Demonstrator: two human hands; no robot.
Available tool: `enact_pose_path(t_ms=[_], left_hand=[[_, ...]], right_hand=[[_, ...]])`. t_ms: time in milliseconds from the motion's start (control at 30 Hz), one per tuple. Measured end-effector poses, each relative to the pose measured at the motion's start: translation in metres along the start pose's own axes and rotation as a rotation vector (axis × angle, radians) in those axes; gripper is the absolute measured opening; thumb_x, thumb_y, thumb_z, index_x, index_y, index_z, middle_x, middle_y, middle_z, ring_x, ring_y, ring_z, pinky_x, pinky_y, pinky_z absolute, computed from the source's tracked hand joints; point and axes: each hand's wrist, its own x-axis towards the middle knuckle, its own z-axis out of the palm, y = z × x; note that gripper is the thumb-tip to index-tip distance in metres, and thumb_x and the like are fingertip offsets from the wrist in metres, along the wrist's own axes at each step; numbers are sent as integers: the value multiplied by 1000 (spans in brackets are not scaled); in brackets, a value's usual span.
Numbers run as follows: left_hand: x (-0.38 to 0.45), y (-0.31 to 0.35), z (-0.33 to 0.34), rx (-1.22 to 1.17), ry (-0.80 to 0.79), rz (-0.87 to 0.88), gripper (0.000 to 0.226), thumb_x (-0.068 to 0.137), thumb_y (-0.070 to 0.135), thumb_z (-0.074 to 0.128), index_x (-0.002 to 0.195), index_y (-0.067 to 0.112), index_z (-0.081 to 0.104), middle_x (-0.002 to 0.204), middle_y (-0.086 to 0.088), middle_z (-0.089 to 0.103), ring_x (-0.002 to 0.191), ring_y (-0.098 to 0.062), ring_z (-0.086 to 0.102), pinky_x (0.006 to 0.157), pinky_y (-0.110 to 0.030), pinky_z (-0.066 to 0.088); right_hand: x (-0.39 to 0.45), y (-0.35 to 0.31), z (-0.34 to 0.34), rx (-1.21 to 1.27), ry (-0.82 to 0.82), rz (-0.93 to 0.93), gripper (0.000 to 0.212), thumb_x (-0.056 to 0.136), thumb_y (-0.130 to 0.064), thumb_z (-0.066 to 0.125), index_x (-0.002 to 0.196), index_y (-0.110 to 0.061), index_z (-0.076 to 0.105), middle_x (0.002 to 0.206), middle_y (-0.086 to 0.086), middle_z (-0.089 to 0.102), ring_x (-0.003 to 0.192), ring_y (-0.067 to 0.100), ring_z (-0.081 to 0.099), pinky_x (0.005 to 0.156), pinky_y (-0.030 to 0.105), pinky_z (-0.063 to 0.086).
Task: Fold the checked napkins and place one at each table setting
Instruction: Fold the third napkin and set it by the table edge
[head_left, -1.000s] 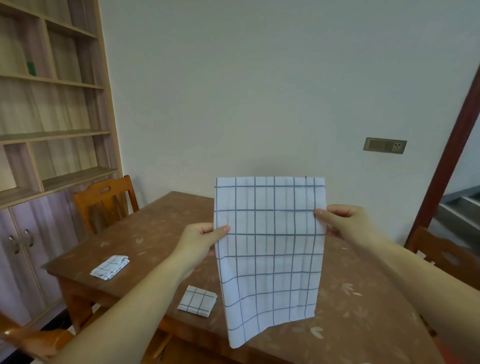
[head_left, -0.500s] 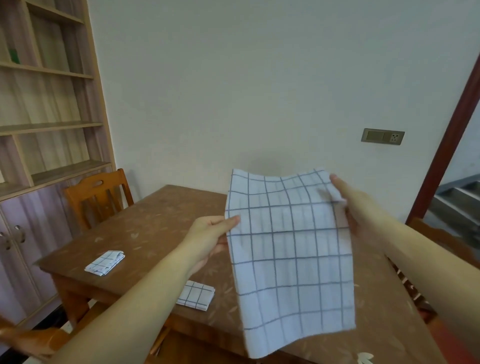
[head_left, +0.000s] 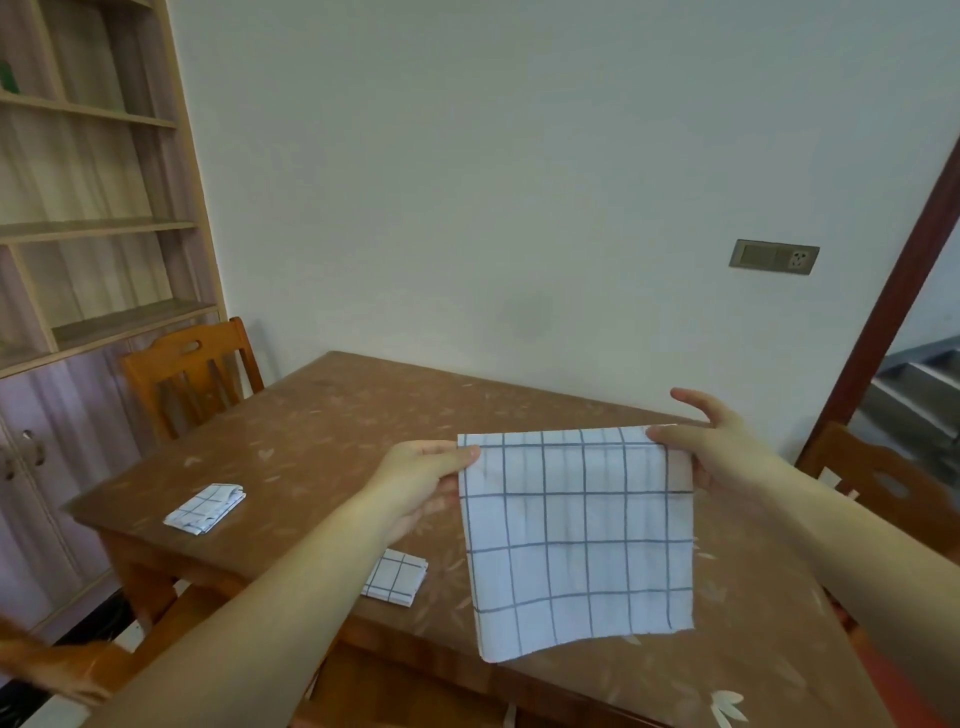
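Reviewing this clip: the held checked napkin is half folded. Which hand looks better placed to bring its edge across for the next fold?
Probably the right hand. It pinches the held napkin at its top right corner with spare fingers free, so it could swing that edge over. The left hand grips the top left corner and can anchor it.

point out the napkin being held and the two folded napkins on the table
held napkin (head_left: 576, 540), head view, middle of the hanging cloth
far folded napkin (head_left: 205, 507), head view, its top face
near folded napkin (head_left: 396, 576), head view, its visible top face
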Motion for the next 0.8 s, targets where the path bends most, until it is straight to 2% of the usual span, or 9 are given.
enact_pose_path(t_ms=[67,167,233,300,367,567,667,733,800], left_hand=[[3,-2,1,-27,-8,-16,39,84,5,74,121,4,64,111,-13,73,100,-24,70,88,-36,57],[6,-2,7,131,133,134,48,82,6,76,126,18,60,112,-6,71,103,-23,67,95,-38,53],[5,-1,12,169,200,253,51,82,9,77,125,27,57,104,-2,72,99,-18,68,90,-35,52],[5,1,16,181,194,358,49,83,10,76,122,32,55,95,0,73,91,-10,68,75,-22,50],[6,4,20,230,173,420,46,85,10,74,122,32,57,91,0,73,87,-5,66,66,-10,45],[14,10,27,577,229,566,26,88,17,72,114,18,73,101,5,70,90,-5,62,71,-7,41],[15,13,27,692,210,621,9,88,18,72,94,19,77,88,9,72,82,-3,63,72,-16,48],[17,15,29,702,172,628,5,86,21,73,84,21,77,84,8,70,81,-6,63,72,-21,48],[17,18,34,638,121,634,6,85,24,74,81,20,75,89,6,67,86,-7,62,74,-19,46]], right_hand=[[5,6,1,55,38,1,95,46,-38,83,134,-39,48,107,6,74,102,30,70,94,54,54],[9,9,3,122,41,1,90,54,-19,83,133,-42,47,119,8,64,108,31,65,100,52,51],[9,10,4,88,48,-56,75,69,-3,79,127,-43,52,126,6,58,113,29,61,99,46,50],[6,8,3,37,57,-126,61,77,3,74,116,-42,60,128,2,56,112,22,61,93,39,50],[2,4,0,-106,41,-233,54,79,0,75,114,-39,63,126,-4,57,104,14,62,87,30,49],[6,-1,-9,-791,25,-497,26,79,-12,77,104,-20,73,109,-8,54,94,7,54,74,6,35],[10,-2,-15,-934,-23,-548,8,85,-10,69,80,-15,72,88,-2,64,76,7,58,65,9,38],[13,-3,-19,-1016,-31,-479,14,85,-15,63,74,-6,68,79,8,65,75,16,61,65,23,47],[10,-7,-18,-1178,-77,-375,31,77,-34,54,85,-9,70,92,3,66,88,25,63,77,38,53]])
